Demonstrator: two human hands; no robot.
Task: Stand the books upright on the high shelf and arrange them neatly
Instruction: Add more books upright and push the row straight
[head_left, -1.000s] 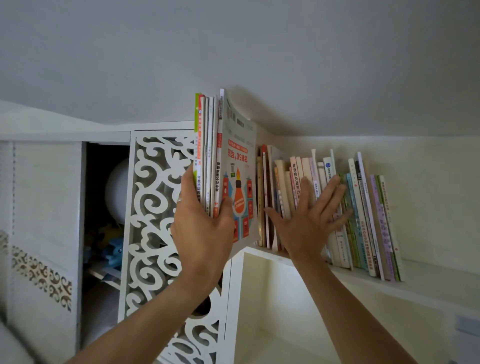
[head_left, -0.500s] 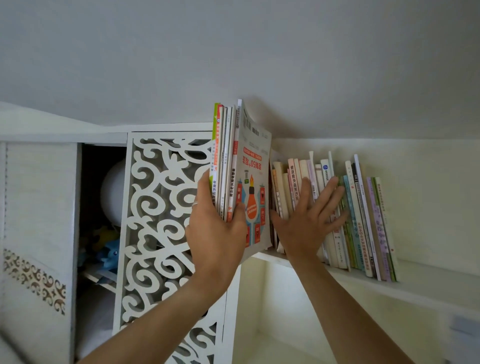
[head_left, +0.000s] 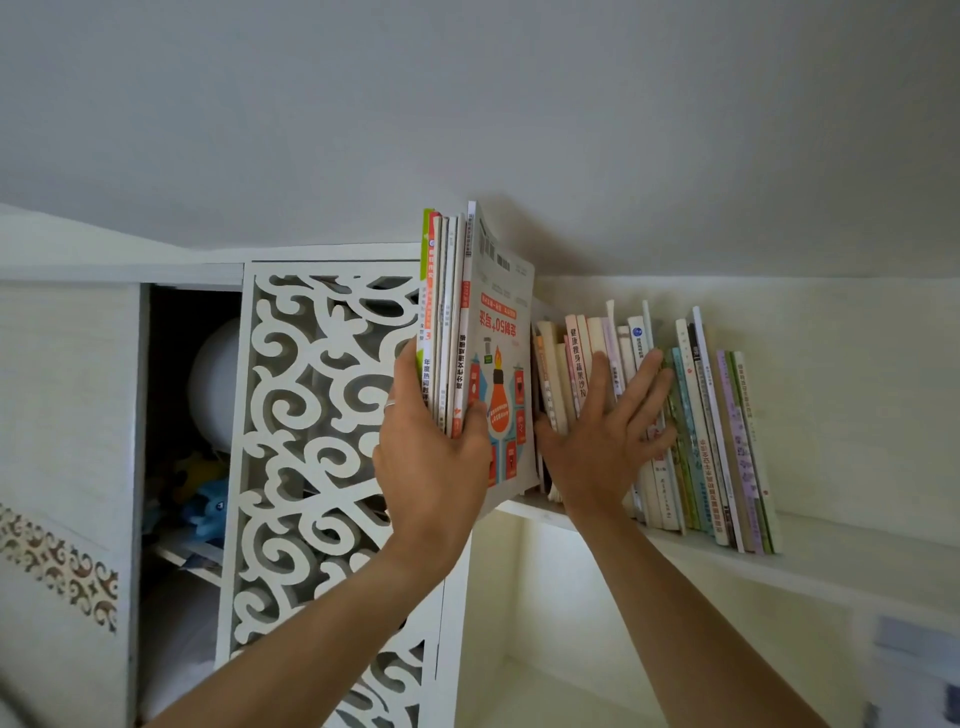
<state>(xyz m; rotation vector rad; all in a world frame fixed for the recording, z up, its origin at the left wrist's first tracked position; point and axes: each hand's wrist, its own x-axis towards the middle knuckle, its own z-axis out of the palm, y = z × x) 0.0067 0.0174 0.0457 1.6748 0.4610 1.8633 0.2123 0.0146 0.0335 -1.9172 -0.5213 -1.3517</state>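
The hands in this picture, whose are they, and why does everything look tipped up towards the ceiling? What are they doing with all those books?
No machine here: a person wears a camera on the head, so you see what they see while looking up. Their left hand grips a bundle of tall thin magazines, with a white cover showing an orange light bulb, beside the white high shelf. Their right hand, fingers spread flat, presses against the row of slim pastel books standing on that shelf; those lean a little. To the left is a white carved cupboard door.
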